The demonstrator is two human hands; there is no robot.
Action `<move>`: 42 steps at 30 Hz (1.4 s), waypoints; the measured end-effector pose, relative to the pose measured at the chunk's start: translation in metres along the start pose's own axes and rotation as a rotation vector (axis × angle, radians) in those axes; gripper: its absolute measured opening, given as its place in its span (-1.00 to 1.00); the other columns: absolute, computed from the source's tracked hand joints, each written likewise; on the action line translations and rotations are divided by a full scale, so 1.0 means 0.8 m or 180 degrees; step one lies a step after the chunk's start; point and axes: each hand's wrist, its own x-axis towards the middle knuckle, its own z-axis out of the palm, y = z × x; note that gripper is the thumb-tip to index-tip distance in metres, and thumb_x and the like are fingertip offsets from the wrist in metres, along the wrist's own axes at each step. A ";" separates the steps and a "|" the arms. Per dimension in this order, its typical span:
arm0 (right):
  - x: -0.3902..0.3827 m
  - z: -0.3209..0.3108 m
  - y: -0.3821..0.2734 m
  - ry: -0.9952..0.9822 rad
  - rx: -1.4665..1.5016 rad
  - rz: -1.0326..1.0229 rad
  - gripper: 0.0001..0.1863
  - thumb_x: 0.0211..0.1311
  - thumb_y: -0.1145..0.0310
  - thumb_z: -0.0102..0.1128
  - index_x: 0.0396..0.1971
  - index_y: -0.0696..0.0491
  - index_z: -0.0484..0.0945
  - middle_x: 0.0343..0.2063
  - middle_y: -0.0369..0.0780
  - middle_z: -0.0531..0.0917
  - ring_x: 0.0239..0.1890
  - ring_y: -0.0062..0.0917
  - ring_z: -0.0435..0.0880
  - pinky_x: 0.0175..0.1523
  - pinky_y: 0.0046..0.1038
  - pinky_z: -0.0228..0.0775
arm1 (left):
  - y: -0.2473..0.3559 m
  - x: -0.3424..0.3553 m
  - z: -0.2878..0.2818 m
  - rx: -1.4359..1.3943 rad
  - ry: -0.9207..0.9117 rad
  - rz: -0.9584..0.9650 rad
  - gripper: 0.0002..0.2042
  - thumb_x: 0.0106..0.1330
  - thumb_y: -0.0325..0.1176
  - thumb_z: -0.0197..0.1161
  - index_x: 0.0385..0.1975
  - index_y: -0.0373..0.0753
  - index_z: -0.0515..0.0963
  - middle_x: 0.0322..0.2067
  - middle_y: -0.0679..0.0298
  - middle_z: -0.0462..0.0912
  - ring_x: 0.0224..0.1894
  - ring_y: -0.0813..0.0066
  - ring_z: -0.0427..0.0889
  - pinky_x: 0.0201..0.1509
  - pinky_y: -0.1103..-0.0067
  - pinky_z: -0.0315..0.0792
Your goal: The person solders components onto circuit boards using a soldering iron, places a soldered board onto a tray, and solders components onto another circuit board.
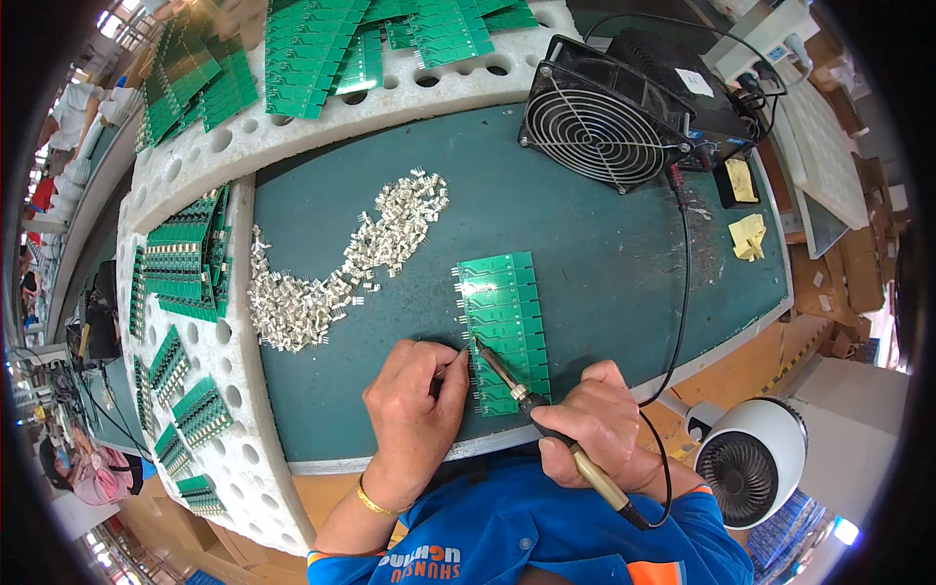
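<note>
Green circuit board (509,317) lies flat on the bench (609,292), its left edge just beside the left hand's (414,395) curled fingers, whose grip I cannot tell, and its near right side beside the right hand (597,424), closed around a soldering iron (527,398) pointing toward that left edge.

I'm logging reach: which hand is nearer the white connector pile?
Left. The left hand is by the green board, right of the white connector pile; the right hand, holding the soldering iron, is farther right.
</note>
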 end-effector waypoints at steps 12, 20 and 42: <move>-0.001 0.000 0.001 -0.0008 -0.0010 0.0036 -0.75 0.21 0.31 0.25 -0.15 0.07 0.55 -0.65 -0.35 0.53 -0.63 -0.49 0.49 -0.29 -0.34 0.28 | 0.000 0.001 0.002 -0.0021 0.0000 -0.0044 -0.87 0.12 -0.64 0.40 -0.48 -0.33 0.56 -0.54 0.25 0.54 -0.57 0.58 0.52 -0.53 0.64 0.39; 0.001 -0.001 -0.001 -0.0051 -0.0048 0.0029 -0.75 0.20 0.32 0.26 -0.16 0.07 0.55 -0.64 -0.35 0.55 -0.62 -0.49 0.49 -0.29 -0.35 0.28 | 0.005 0.005 0.002 0.0003 -0.0017 -0.0139 -0.86 0.10 -0.61 0.39 -0.50 -0.27 0.54 -0.56 0.19 0.55 -0.57 0.34 0.58 -0.53 0.50 0.43; -0.005 -0.001 0.005 0.0330 0.0183 -0.0058 -0.82 0.09 0.40 0.29 -0.30 0.12 0.60 -0.68 -0.30 0.58 -0.70 -0.50 0.45 -0.37 -0.40 0.22 | 0.005 -0.020 -0.021 -0.0415 0.0145 -0.0419 -0.97 0.27 -0.58 0.32 -0.34 -0.36 0.62 -0.50 0.36 0.45 -0.51 0.66 0.40 -0.45 0.71 0.29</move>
